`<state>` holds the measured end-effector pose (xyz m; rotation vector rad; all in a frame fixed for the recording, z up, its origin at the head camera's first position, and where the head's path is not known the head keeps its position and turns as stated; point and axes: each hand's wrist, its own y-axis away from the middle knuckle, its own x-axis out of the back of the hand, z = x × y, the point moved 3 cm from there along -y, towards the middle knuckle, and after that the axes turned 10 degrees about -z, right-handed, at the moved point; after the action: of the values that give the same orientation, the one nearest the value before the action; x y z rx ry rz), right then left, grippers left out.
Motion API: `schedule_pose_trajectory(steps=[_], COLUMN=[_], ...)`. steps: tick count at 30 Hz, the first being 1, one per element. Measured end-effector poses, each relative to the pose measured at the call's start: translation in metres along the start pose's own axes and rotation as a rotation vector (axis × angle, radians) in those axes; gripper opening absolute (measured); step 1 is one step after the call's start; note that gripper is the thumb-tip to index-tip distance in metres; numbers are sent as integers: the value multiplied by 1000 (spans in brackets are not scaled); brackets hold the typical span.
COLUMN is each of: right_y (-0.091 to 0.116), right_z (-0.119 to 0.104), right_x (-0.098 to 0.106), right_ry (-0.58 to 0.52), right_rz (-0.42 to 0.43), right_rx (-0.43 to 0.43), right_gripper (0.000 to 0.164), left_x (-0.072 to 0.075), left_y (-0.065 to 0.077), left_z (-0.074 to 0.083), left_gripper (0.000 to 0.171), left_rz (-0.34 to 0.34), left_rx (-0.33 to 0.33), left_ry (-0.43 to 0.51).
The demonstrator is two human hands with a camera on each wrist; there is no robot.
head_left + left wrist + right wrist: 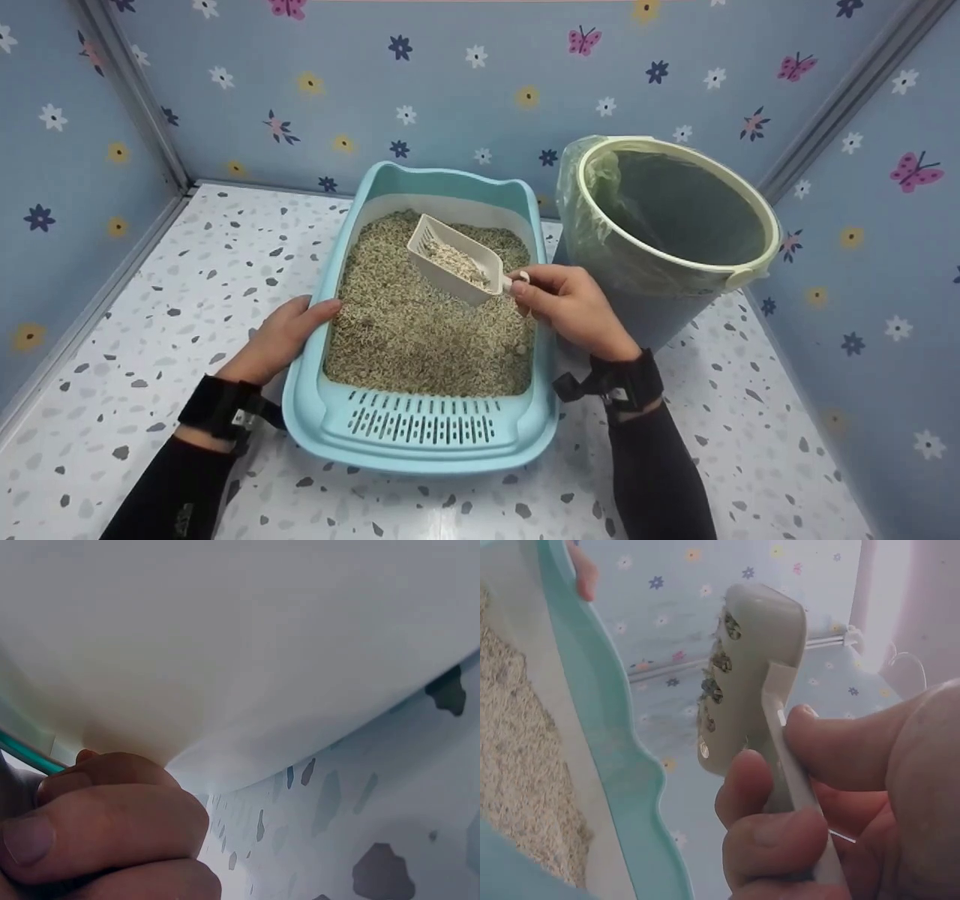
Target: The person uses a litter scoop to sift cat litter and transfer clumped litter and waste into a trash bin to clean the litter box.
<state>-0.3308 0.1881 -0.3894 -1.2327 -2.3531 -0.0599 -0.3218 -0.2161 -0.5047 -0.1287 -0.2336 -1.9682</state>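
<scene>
A light blue litter box (420, 456) filled with grainy litter (420, 337) stands in front of me. My left hand (276, 339) grips its left rim, thumb over the edge; in the left wrist view the curled fingers (124, 821) lie against the white outer wall. Above the litter, my right hand (581, 309) pinches the handle of a pale litter scoop (448, 279). Some litter lies in the scoop, its slotted end pointing up and left. Seen from the right wrist, bits of litter stick at the slots of the scoop (754, 652).
Right of the box stands a tall bin (645, 304), lined with a thin greenish plastic bag (581, 202) under a cream rim ring. Flower-patterned panels (465, 97) enclose the speckled white surface (187, 270) at the back and both sides.
</scene>
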Motion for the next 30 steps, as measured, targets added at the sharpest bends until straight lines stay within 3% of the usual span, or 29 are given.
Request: schedule_pose_trajectory(steps=[5,9,17,23,26,30], right_y=[2,3,6,7,7,7], right_z=[-7,-9,-22,-26,-26,-23], right_x=[-2,-3,-5,-7,-7,-7], right_ry=[-108,-114,115,187,246,398], right_rz=[-3,37,241,304,292,233], right_rx=[8,28,169,246,225,107], right_gripper=[18,18,16,15,15,13], left_x=[0,-1,-2,-2,-1,-1], left_y=[0,0,-1,-2,-2,-2], left_z=[0,-2,0,1,0,-1], left_gripper=[68,69,70,73,72,71], left_rz=[-9,-15,-16,-18,-14,-7], left_rx=[-2,-4,-5,13,15,12], left_ry=[11,22,25,20,17,9])
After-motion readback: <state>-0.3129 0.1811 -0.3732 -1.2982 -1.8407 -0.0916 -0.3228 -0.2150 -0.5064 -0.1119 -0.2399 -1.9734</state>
